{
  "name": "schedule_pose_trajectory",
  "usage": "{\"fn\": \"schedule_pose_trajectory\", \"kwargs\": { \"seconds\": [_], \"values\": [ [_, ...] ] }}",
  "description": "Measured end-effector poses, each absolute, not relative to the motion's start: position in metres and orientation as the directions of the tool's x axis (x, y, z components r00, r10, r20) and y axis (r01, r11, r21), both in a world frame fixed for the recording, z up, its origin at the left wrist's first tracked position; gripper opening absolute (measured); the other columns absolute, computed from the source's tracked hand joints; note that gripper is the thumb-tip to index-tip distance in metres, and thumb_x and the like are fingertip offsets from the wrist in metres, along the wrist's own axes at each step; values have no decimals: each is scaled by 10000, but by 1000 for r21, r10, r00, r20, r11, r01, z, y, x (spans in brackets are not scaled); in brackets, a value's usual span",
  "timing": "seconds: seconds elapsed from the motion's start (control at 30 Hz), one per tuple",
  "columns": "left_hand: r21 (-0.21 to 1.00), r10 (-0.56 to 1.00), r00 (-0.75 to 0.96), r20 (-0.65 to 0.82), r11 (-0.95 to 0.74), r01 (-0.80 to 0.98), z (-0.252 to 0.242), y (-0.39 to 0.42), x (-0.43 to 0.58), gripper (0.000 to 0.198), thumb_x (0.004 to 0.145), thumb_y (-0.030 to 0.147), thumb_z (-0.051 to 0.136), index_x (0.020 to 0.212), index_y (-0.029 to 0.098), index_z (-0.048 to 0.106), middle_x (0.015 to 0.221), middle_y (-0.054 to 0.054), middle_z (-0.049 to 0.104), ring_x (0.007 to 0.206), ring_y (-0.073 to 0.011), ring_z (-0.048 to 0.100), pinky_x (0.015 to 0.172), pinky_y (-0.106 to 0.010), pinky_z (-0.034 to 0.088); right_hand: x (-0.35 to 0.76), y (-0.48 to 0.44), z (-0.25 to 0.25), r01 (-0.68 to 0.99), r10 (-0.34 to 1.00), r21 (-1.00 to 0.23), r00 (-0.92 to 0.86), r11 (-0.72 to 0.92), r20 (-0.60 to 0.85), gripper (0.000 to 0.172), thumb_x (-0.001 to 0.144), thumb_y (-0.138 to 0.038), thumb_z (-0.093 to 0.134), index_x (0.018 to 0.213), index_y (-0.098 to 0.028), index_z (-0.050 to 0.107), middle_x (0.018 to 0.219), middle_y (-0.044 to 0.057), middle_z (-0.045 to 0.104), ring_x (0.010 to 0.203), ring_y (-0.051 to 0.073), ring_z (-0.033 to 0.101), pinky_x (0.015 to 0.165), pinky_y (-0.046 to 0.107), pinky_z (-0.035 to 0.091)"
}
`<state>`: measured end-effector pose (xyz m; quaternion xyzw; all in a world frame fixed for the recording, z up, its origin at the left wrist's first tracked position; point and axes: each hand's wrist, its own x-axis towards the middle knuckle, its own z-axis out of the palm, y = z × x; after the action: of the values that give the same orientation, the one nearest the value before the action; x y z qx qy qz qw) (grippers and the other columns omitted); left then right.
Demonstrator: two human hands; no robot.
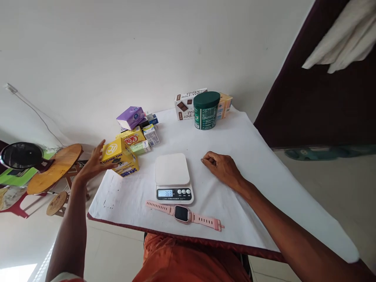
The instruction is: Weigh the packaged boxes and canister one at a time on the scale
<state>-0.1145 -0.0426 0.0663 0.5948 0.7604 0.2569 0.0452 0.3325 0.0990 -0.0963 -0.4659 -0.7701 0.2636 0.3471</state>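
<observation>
My left hand [95, 162] is at the left side of a yellow box [121, 158] marked "COME ON". Its fingers are spread, with the thumb across the box's near face; how firmly it touches is unclear. My right hand [221, 166] rests on the cloth with curled fingers, and nothing shows in it. Between the hands stands a white digital scale [172, 170] with a bare platform and a lit display that seems to read 363. In front of the scale a pink-strapped smartwatch [182, 214] lies stretched out flat.
Behind the yellow box are a purple pack [131, 118], another yellow box [133, 137], a green box [141, 148] and several small cartons. At the back stand a dark-green-lidded tub [205, 111] and a white chocolate-print box [183, 107]. A fan [22, 156] sits left.
</observation>
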Motion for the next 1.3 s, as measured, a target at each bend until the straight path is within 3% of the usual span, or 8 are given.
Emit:
{"fn": "schedule_pose_trajectory", "kwargs": {
  "seconds": [0.1,0.2,0.3,0.37,0.53,0.7,1.03,1.3],
  "values": [
    [391,872,-272,408,103,915,88,-38,-81,1204,620,663,915,1623,354,325,1593,-156,360,1452,-432,486,1156,-651,477,332,99,-95,549,901,-719,-326,426,285,189,902,-342,538,760,-242,614,692,13,708,631,181,617,647,289,414],
    [273,801,-68,595,-122,954,107,-6,-22,1087,683,641,903,1587,348,377,1588,-147,378,1443,-388,485,1191,-599,450,331,99,-94,568,904,-705,-318,424,287,181,895,-315,537,744,-239,603,672,5,683,624,173,588,652,287,387],
    [284,834,131,535,-324,903,105,57,45,1030,706,640,891,1552,301,410,1550,-156,450,1377,-365,531,1160,-565,467,330,99,-94,567,907,-712,-318,415,275,179,900,-304,543,752,-236,616,682,5,695,629,175,597,654,285,379],
    [367,876,173,449,-358,859,93,109,88,1012,728,625,883,1549,281,399,1545,-170,466,1354,-357,542,1113,-539,496,330,99,-94,562,911,-722,-318,403,261,174,905,-298,548,762,-235,624,694,8,708,633,178,609,656,282,384],
    [552,952,70,296,-231,801,59,217,172,1062,726,547,912,1537,148,356,1558,-278,427,1494,-405,400,1156,-512,430,331,99,-94,566,911,-719,-323,404,257,168,925,-271,552,773,-235,614,729,19,728,653,179,620,660,275,384],
    [604,962,-91,259,-88,792,35,262,214,1185,659,510,959,1547,108,286,1583,-338,342,1523,-471,347,1209,-554,326,331,98,-93,600,908,-690,-353,404,225,171,960,-225,543,800,-231,603,737,14,723,651,165,600,644,274,350],
    [603,919,-133,370,-129,787,37,258,211,1001,662,442,932,1465,189,392,1521,-239,401,1460,-409,427,1173,-540,411,330,96,-85,646,914,-655,-360,391,190,183,971,-165,541,819,-226,623,813,24,762,698,166,627,642,281,325],
    [487,837,38,545,-354,798,81,150,129,954,652,564,901,1435,241,463,1428,-154,565,1318,-361,568,1087,-531,525,330,98,-89,660,913,-640,-360,395,192,158,970,-227,561,877,-211,688,834,50,773,758,194,673,691,280,366]
  ]
}}
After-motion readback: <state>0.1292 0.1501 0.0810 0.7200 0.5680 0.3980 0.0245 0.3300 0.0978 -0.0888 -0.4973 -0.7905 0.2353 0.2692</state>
